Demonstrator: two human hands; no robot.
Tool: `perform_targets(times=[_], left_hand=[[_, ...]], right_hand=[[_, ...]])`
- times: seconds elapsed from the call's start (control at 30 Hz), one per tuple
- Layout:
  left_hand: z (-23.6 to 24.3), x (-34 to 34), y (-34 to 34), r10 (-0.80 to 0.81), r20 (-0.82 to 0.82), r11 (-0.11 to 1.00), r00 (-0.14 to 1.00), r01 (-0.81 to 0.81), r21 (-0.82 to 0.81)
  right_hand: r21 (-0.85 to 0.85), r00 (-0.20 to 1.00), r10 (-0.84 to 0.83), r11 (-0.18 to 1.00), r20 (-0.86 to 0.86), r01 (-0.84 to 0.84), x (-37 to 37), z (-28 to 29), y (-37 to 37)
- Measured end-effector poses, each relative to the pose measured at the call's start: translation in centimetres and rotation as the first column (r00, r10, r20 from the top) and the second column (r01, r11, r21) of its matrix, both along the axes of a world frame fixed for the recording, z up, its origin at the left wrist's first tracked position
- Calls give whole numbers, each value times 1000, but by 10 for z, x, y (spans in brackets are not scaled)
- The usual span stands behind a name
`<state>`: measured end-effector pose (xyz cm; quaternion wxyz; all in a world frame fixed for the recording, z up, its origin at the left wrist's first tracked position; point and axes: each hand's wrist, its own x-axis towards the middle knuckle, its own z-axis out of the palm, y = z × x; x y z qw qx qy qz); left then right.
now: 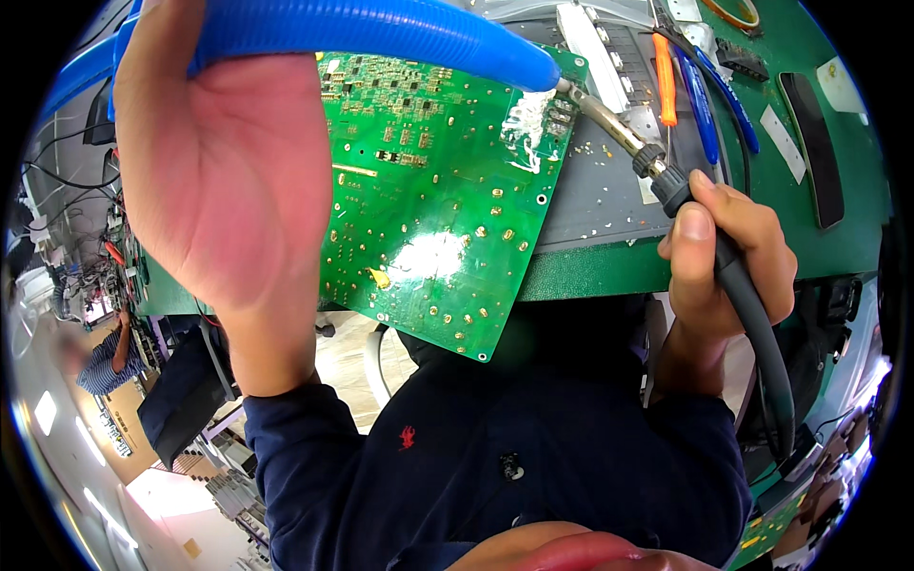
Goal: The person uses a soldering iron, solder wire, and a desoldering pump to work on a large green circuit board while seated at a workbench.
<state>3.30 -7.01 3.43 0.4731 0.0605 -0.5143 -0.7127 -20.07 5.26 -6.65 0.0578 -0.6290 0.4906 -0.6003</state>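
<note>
A green circuit board (400, 209) lies tilted on the bench, its near corner sticking out past the front edge. At its upper right, white glue-like material (526, 122) covers part of the surface beside several small metal parts. My right hand (728, 247) grips a soldering iron (619, 130) by its black handle; the metal barrel points up and left toward that corner. My left hand (238, 171) is raised close to the view, palm showing, closed around a blue ribbed hose (381, 33). The hose's narrow end meets the iron's front end in the view, hiding its tip.
An orange-handled tool (665, 81), blue-handled pliers (700, 109) and a dark phone (814, 152) lie to the right. White crumbs dot the grey mat (600, 195) on the green bench (590, 274). A person in a striped shirt (105, 366) is far left.
</note>
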Motion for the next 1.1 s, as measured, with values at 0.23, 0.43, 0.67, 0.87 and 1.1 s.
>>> perform_targets(times=[0.23, 0.43, 0.67, 0.87, 1.1], left_hand=[[-4, -2, -6, 75, 17, 997, 997, -75, -3], [-5, -2, -9, 207, 72, 977, 976, -201, -74], [-7, -7, -8, 292, 79, 955, 953, -286, -73], [-14, 4, -12, 303, 90, 949, 949, -292, -121], [-26, 20, 13, 647, 332, 760, 687, -620, -196]], right_hand=[[39, 1000, -29, 999, 1, 29, -1, 1, 1], [33, 998, -5, 999, 59, 3, -1, 1, -1], [68, 999, -20, 998, 30, 17, -4, 1, 0], [82, 999, -13, 997, 44, 10, -4, -2, 1], [-25, 980, 14, 1000, 198, -9, -11, -9, 9]])
